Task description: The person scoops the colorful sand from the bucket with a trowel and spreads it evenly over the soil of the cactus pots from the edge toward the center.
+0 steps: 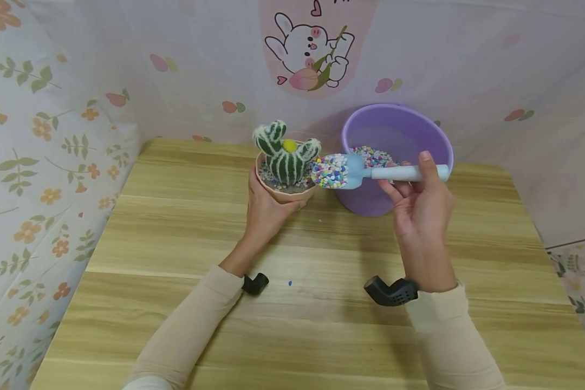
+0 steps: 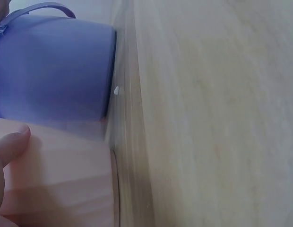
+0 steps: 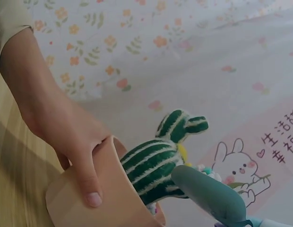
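My left hand (image 1: pixel 267 212) grips the side of a peach flower pot (image 1: pixel 287 196), its thumb on the near wall. In the pot stands a green cactus (image 1: pixel 286 167) with white stripes and a yellow tuft, with grey soil and some coloured pebbles around it. My right hand (image 1: pixel 425 216) holds a small blue shovel (image 1: pixel 355 172) by its pale handle, thumb on top. Multicoloured pebbles (image 1: pixel 330 171) fill the shovel's blade, whose tip is at the pot's right rim. In the right wrist view, the shovel (image 3: pixel 212 196) hides part of the cactus (image 3: pixel 153 168).
A purple bucket (image 1: pixel 370 201) stands just right of the pot, with more coloured pebbles (image 1: pixel 370 155) inside. A blue pebble (image 1: pixel 290 283) lies on the wooden table (image 1: pixel 175 227), and a white pebble (image 2: pixel 116 90) lies near the bucket. A patterned cloth (image 1: pixel 185 97) hangs behind.
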Available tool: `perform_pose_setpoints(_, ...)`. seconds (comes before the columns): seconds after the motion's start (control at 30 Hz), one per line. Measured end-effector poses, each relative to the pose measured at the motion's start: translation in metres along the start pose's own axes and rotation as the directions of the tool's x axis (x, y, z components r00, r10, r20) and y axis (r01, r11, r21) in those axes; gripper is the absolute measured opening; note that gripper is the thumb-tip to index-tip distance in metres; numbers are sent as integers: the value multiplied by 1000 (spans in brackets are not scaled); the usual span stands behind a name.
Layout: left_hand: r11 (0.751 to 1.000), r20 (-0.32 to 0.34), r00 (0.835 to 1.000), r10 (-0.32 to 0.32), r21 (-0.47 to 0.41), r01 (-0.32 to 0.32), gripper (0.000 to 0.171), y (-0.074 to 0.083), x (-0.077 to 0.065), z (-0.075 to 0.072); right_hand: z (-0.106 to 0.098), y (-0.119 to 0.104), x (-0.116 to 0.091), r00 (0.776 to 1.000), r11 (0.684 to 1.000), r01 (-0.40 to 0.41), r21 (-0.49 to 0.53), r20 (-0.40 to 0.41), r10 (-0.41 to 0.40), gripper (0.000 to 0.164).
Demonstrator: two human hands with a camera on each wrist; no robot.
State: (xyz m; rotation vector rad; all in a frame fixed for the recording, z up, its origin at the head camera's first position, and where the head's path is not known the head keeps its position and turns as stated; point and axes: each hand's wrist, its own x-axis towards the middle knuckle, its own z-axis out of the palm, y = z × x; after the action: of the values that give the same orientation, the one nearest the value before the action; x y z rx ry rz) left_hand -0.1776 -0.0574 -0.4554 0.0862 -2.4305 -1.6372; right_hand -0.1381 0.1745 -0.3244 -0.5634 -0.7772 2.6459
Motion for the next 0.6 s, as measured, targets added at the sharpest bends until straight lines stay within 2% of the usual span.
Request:
perform_pose_setpoints(0.23, 1000, 59, 998, 4, -24, -3, 133, -1, 1, -6, 0, 6, -3, 1000, 1000, 24, -5, 20, -23, 33)
perform_pose_setpoints(0.43, 995, 120, 991, 55, -90, -45, 135, -2, 8, -12, 2, 12, -5, 998, 998, 51, -24, 24, -50, 33)
perform_pose_setpoints(0.6, 991, 140, 990, 27, -131, -8, 133, -5, 11, -13, 3, 18, -7, 996, 996, 80, -46, 38, -78, 32)
